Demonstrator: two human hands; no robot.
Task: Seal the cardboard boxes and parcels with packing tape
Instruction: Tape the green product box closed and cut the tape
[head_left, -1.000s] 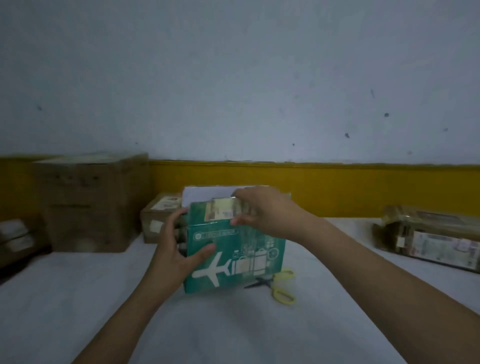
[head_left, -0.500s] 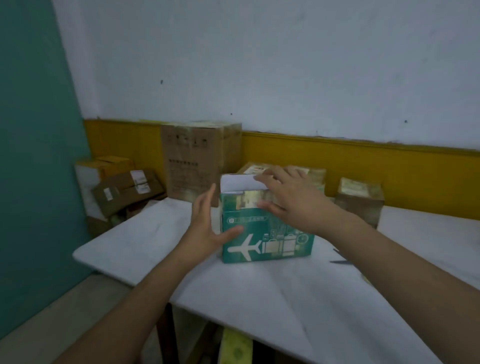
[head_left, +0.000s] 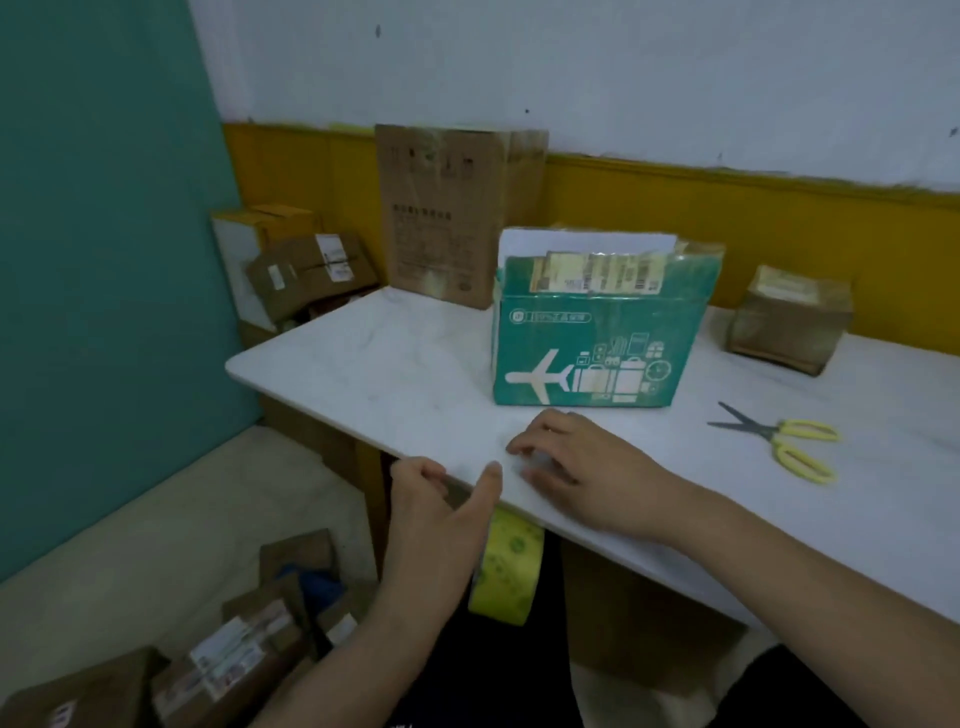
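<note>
1. Take yellow tape roll (head_left: 506, 571), just under counter (head_left: 389, 374) edge, with left hand (head_left: 436, 519), fingers (head_left: 415, 470) loosely spread, empty.
2. Steady green box (head_left: 597, 338), open-topped mid-counter, with right hand (head_left: 582, 467), fingers (head_left: 530, 434) loosely curled, empty.
3. Pull tape flat across flaps.

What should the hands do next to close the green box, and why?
Probably the left hand should grasp the yellow tape roll beside it, below the edge of the table: the green box has a white flap standing up, and the right hand holds nothing.
</note>
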